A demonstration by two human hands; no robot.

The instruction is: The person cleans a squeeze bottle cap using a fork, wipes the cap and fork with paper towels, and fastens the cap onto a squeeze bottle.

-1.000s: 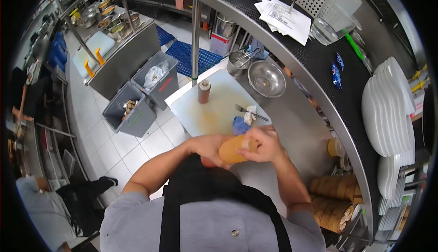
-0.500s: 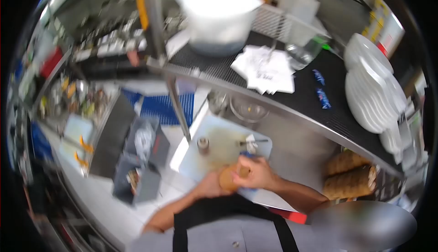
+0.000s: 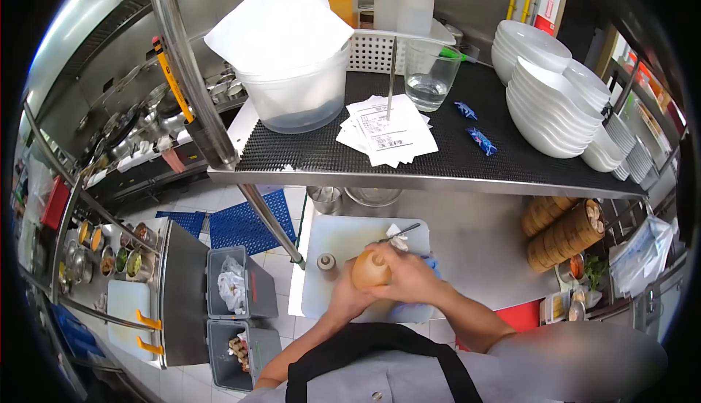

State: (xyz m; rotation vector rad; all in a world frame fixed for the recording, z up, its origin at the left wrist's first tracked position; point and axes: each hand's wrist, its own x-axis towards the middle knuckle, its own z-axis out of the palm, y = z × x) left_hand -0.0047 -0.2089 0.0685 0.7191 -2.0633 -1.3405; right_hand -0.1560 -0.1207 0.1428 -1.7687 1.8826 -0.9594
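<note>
Held between both hands, close to my apron, is a squeeze bottle of tan-orange sauce with its nozzle end up. My left hand is wrapped round its lower left side. My right hand grips its right and upper side, fingers curled over it. Under the hands lies a pale cutting board. Just left of the bottle a small dark bottle with a light top stands on the board. Beyond my right hand, a dark-handled utensil lies by a crumpled white piece. Something blue behind my right wrist is mostly hidden.
A steel shelf with a black mat runs above the board, carrying a white tub, a receipt spike with slips, a glass and stacked bowls. Bamboo steamers stand right. Grey bins sit lower left.
The view has tilted and steadied, so the shelf appears higher and more level. My right hand has shifted from over the bottle's top to its side, and the nozzle end now shows.
</note>
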